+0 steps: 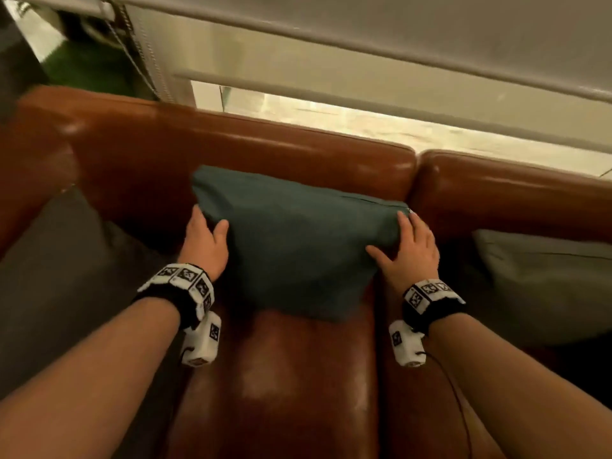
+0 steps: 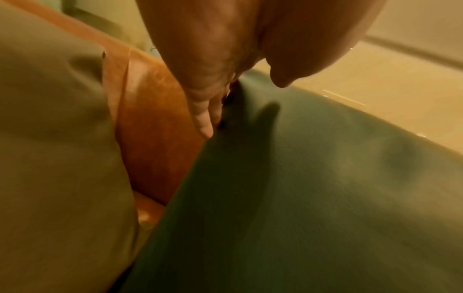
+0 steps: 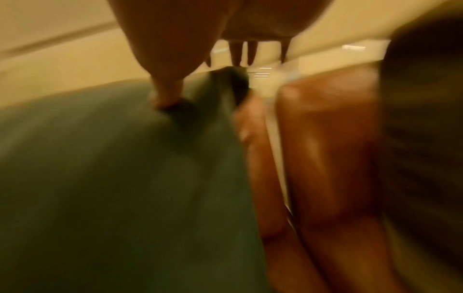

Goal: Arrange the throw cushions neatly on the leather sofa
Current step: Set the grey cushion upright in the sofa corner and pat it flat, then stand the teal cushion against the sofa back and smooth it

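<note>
A teal cushion (image 1: pixel 298 246) stands on the seat of the brown leather sofa (image 1: pixel 231 144) and leans against its backrest. My left hand (image 1: pixel 212 223) is at its left edge. In the left wrist view the fingers (image 2: pixel 205 119) lie straight along the cushion (image 2: pixel 325 188) side and the thumb hovers just off the cloth. My right hand (image 1: pixel 394 240) is at the upper right corner. There the thumb (image 3: pixel 168 93) digs a dent into the cushion (image 3: pixel 100 178) front, with the fingers behind the corner.
A grey cushion (image 1: pixel 56 276) lies at the sofa's left end and another grey cushion (image 1: pixel 546 283) on the right seat. Bare leather seat (image 1: pixel 281 376) shows in front of the teal cushion. A window with a lowered blind (image 1: pixel 364 28) runs behind the backrest.
</note>
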Available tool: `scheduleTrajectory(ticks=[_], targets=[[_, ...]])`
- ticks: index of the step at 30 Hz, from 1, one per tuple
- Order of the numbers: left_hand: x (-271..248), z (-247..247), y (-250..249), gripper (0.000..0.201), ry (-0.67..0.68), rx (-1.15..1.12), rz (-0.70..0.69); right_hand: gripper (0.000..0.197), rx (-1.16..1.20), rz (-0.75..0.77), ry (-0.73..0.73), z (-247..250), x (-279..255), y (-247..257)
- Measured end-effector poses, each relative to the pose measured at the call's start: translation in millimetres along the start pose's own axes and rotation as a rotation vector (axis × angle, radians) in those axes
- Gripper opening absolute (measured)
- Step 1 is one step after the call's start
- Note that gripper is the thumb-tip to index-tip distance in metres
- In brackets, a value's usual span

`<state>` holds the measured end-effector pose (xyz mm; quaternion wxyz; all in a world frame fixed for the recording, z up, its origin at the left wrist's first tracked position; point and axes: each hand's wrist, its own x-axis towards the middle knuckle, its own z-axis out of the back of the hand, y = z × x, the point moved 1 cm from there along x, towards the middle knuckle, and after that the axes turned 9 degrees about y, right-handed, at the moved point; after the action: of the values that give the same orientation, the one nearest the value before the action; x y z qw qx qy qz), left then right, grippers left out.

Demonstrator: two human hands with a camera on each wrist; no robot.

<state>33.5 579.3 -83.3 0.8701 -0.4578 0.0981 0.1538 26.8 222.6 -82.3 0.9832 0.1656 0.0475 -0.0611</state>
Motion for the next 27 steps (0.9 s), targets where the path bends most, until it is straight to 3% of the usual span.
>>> scheduleTrajectory(ticks=[2,3,5,7,9,13,17,19,20,22,23,25,27], targets=[[22.4,-7.7,-7.1,0.061,-0.042,-0.069,0.095,0.110,0.375,-0.322,0.062,-0.4,13.8,-25.5],[29.6,-10.8,-9.3,0.062,-0.046,-0.091,0.128,0.112,0.546,-0.359,0.125,-3.6,21.1,-31.0],[36.0,-16.0,-11.1,0.061,-0.055,-0.100,0.124,0.093,0.749,-0.253,0.218,-17.6,34.2,-37.5],[35.9,-19.1,-12.1,0.055,-0.092,-0.087,0.068,0.054,0.858,-0.153,0.204,-28.3,44.3,-36.8],[32.9,-21.9,-15.6,0.050,-0.111,-0.075,0.026,0.029,0.868,-0.089,0.109,-25.5,50.3,-36.5],[26.3,-30.0,-15.4,0.047,-0.069,-0.040,0.031,0.024,0.754,-0.045,-0.012,-2.1,51.0,-48.0],[30.0,-53.5,-14.0,0.058,0.060,-0.046,0.087,0.038,0.726,-0.233,0.058,-8.4,50.1,-65.2],[30.2,-58.3,-25.2,0.078,0.004,-0.031,0.100,0.054,0.660,-0.328,-0.011,-7.1,48.0,-69.4],[26.8,-57.5,-33.1,0.084,-0.100,0.063,0.054,0.061,0.625,-0.313,-0.106,-2.9,45.3,-66.7],[11.8,-62.5,-56.1,0.083,-0.269,0.447,-0.225,0.065,0.445,-0.104,-0.282,3.0,36.7,-43.2],[7.2,-74.3,-68.2,0.081,-0.236,0.623,-0.411,0.062,0.317,0.058,-0.315,1.2,33.8,-24.7],[12.7,-107.4,-80.2,0.074,-0.049,0.867,-0.663,0.056,0.057,0.323,-0.210,-17.9,38.3,15.0],[32.7,-129.0,-81.2,0.070,0.076,1.007,-0.661,0.056,-0.164,0.389,-0.056,-43.2,48.5,41.9]])
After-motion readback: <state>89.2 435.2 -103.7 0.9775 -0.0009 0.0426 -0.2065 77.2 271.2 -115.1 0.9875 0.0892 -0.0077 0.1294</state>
